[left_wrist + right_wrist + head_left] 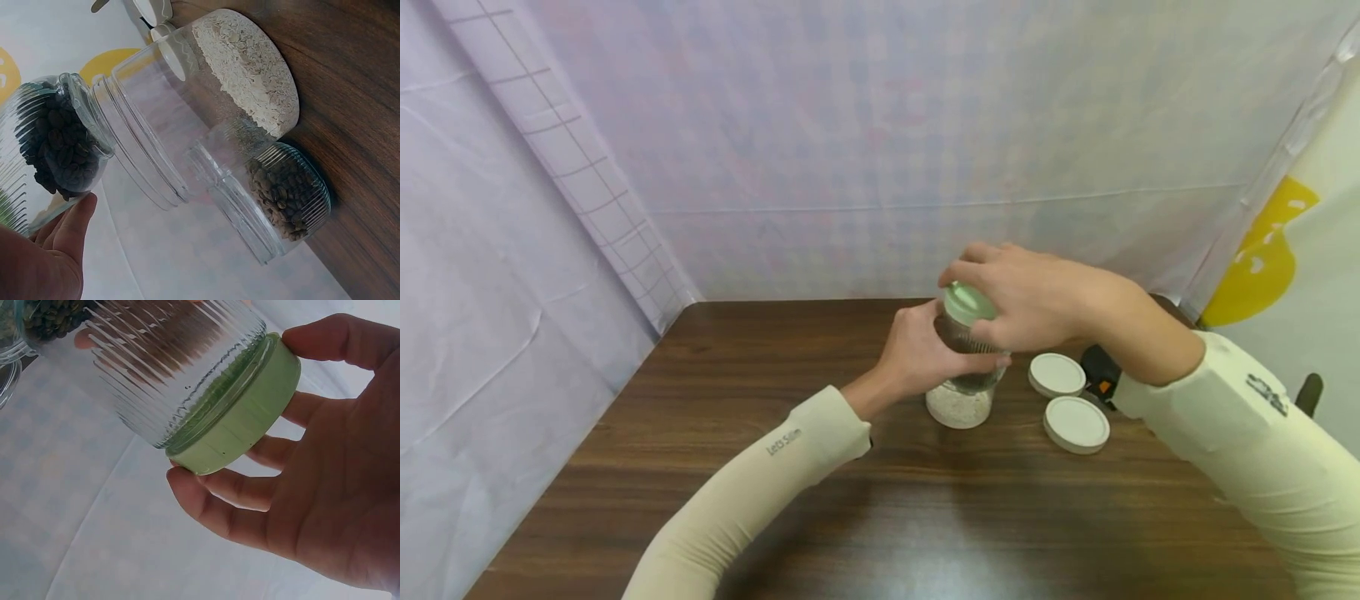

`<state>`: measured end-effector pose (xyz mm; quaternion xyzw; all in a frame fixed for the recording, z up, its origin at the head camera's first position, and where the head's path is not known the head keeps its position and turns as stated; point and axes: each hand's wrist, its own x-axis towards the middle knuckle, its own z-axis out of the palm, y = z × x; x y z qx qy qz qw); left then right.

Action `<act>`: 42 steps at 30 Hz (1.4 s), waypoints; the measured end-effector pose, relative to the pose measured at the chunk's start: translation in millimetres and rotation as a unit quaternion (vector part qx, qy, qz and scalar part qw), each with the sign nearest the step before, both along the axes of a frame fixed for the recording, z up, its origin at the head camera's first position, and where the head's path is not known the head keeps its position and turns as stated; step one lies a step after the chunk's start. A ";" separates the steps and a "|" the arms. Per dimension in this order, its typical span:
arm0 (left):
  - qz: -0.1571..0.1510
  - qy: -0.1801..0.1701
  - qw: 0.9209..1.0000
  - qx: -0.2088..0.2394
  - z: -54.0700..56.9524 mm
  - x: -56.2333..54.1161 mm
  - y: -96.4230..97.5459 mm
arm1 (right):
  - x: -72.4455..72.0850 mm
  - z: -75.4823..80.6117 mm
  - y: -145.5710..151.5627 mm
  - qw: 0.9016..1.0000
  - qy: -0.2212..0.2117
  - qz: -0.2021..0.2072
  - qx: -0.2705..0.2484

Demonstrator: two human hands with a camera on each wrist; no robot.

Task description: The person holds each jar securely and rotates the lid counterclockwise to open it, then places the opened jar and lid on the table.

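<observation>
A ribbed glass jar with a green lid is raised above the table. My left hand grips its body, while my right hand holds the lid from above, thumb and fingertips round its rim. Dark brown beans lie at the jar's lower end in the left wrist view. Just below stands a wide uncovered clear jar with pale flakes like oats. Beside it, a smaller uncovered ribbed jar holds brown and greenish seeds or beans; the hands hide it in the head view.
Two white lids lie on the dark wooden table, right of the jars. A black object with an orange mark sits behind them, partly covered by the right arm. Pale sheeting hangs behind the table.
</observation>
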<state>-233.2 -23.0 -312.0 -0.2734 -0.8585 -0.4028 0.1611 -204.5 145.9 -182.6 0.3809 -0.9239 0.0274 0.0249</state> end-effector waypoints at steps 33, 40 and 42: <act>-0.010 0.000 1.000 0.024 -2.9 2.1 6.4 | -0.4 9.4 -4.2 0.995 -0.006 -0.090 0.046; -0.004 -0.012 1.000 0.024 -2.7 2.0 5.1 | 2.4 13.8 0.0 0.999 -0.037 -0.013 0.025; -0.001 -0.016 1.000 0.022 -2.4 2.0 4.8 | 2.2 13.9 0.7 0.999 -0.041 0.001 0.021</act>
